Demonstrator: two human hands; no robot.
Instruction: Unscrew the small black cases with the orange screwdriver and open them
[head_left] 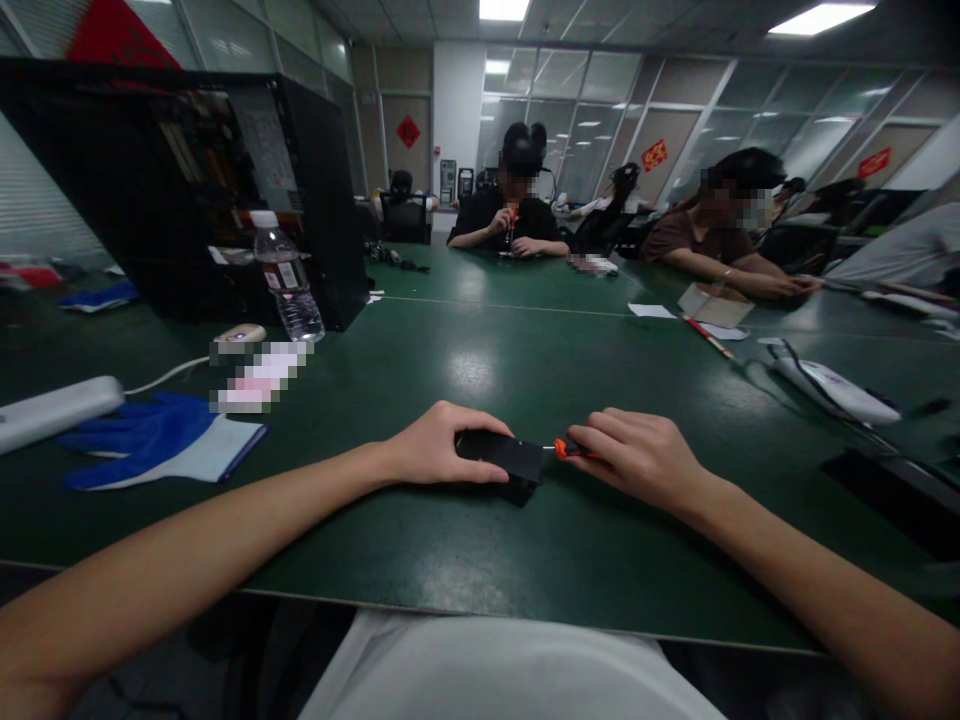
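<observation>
My left hand (442, 445) grips a small black box-shaped part (517, 459) low over the green table (465, 545), its thumb and fingers on opposite sides. What kind of part it is I cannot make out. In my right hand (637, 455) is a screwdriver (561, 449) with an orange and black handle, held level. Its thin metal shaft points left and meets the right end of the black part. Whether the tip sits in a screw is too small to tell. My right fingers wrap round the handle and hide most of it.
Left are a blue and white glove (172, 440), a white power strip (60, 412), a plastic bottle (289, 280) and a black computer case (315, 190). To the right lie a cabled white device (832, 388) and a small box (715, 306). Two people (510, 215) sit across the table.
</observation>
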